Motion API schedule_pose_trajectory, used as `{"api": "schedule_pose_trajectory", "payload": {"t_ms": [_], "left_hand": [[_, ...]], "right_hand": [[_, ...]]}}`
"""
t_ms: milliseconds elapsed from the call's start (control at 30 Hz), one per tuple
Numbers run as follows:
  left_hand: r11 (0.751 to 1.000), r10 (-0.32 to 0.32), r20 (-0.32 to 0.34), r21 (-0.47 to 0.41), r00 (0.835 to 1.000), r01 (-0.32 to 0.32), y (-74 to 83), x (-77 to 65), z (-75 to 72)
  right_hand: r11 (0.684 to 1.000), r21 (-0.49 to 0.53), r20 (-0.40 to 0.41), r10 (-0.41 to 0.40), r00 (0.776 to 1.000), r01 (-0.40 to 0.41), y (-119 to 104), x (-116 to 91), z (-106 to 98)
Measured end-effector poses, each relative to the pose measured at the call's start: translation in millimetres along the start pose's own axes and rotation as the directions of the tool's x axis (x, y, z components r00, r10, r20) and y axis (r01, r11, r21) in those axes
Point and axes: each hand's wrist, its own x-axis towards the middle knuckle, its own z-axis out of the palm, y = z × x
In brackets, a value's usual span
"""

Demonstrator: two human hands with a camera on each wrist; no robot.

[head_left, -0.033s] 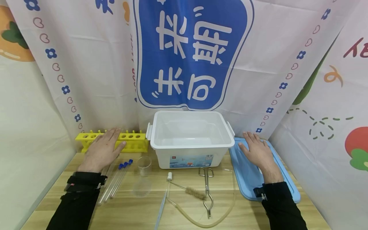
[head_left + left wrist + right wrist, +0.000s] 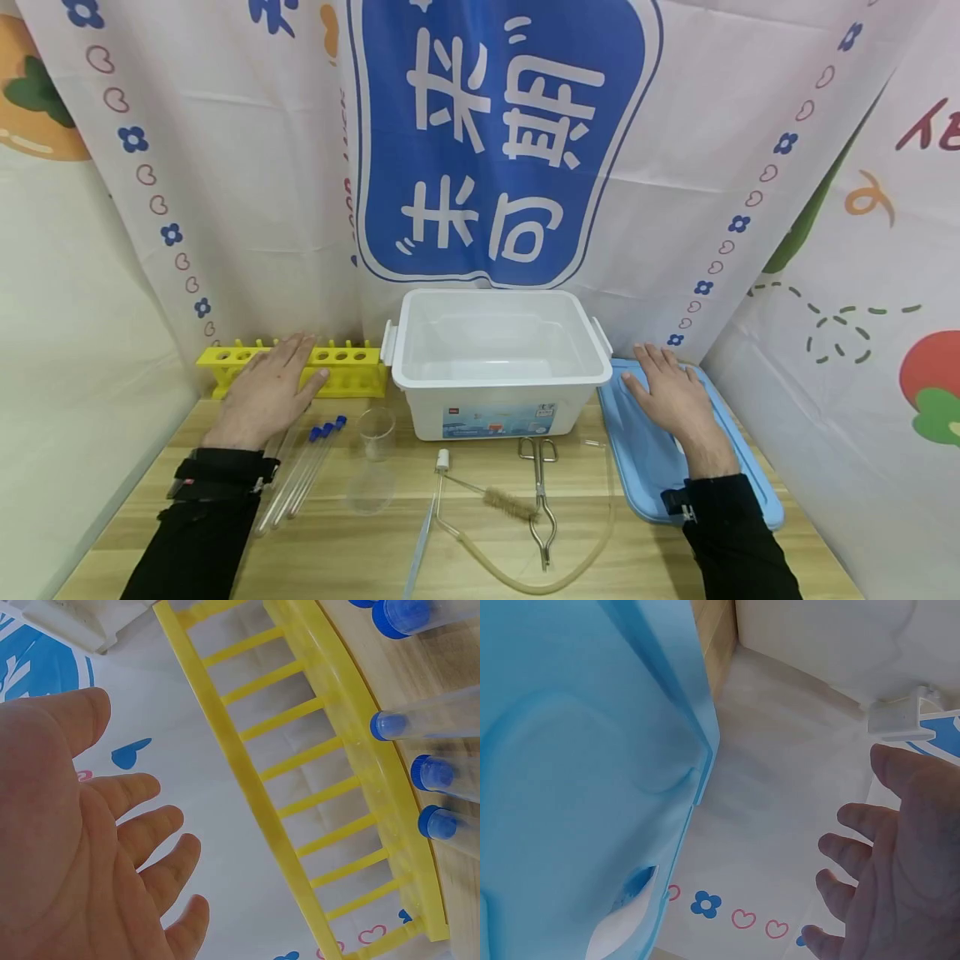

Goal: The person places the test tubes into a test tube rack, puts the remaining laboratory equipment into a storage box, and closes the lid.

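Observation:
My left hand (image 2: 262,392) hovers palm down with straight fingers, over a yellow test tube rack (image 2: 356,357). The left wrist view shows nothing in that hand (image 2: 82,825) and the rack (image 2: 247,780) apart from it. Below the wrist lie several clear test tubes (image 2: 303,475); blue caps (image 2: 405,615) top some. On the other side my right hand (image 2: 675,400) is held above a light blue lid (image 2: 637,467), fingers spread loosely. In the right wrist view this hand (image 2: 907,855) holds nothing, beside the lid (image 2: 570,787).
A white handled bin (image 2: 423,412) stands between the hands against the printed curtain (image 2: 300,208). Before it lie a clear beaker (image 2: 377,429), a bristle brush (image 2: 510,503), metal crucible tongs (image 2: 539,492), a bent flexible tube (image 2: 555,590) and a thin bluish strip (image 2: 420,546).

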Motion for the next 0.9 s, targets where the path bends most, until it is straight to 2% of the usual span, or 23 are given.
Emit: {"api": "schedule_pose_trajectory", "payload": {"t_ms": [200, 300, 400, 500, 600, 667, 733, 833, 900], "left_hand": [[1.0, 0.015, -0.003, -0.003, 1.0, -0.015, 0.5, -0.9, -2.9], [1.0, 0.019, -0.001, -0.003, 1.0, -0.019, 0.6, -1.6, -4.2], [1.0, 0.021, 0.003, -0.006, 1.0, -0.021, 0.6, -2.2, -4.6], [1.0, 0.023, 0.007, -0.01, 1.0, -0.023, 1.1, -2.9, -5.0], [1.0, 0.023, 0.009, -0.016, 1.0, -0.023, 1.8, -3.3, -5.4], [1.0, 0.023, 0.01, -0.017, 1.0, -0.023, 2.6, -3.5, -6.1], [1.0, 0.023, 0.012, -0.017, 1.0, -0.023, 3.2, -3.5, -6.3], [1.0, 0.024, 0.013, -0.015, 1.0, -0.024, 4.2, -3.4, -6.9], [1.0, 0.025, 0.015, -0.018, 1.0, -0.024, 4.3, -3.4, -7.6]], "right_hand": [[1.0, 0.006, 0.026, -0.003, 1.0, 0.003, -1, 2, -2], [0.999, 0.045, 0.022, 0.002, 1.0, -0.003, -2, 3, -4], [0.989, 0.149, 0.011, 0.01, 1.0, -0.011, -4, 3, -7], [0.952, 0.307, 0.012, 0.011, 1.0, -0.015, -9, 3, -10], [0.874, 0.485, 0.022, 0.013, 1.0, -0.022, -19, 3, -11], [0.796, 0.604, 0.046, 0.021, 0.999, -0.044, -28, 2, -11], [0.7, 0.71, 0.083, 0.02, 0.996, -0.073, -36, 2, -11], [0.583, 0.805, 0.139, -0.004, 0.99, -0.111, -48, 1, -9], [0.539, 0.833, 0.163, -0.021, 0.986, -0.127, -53, 2, -6]]}}
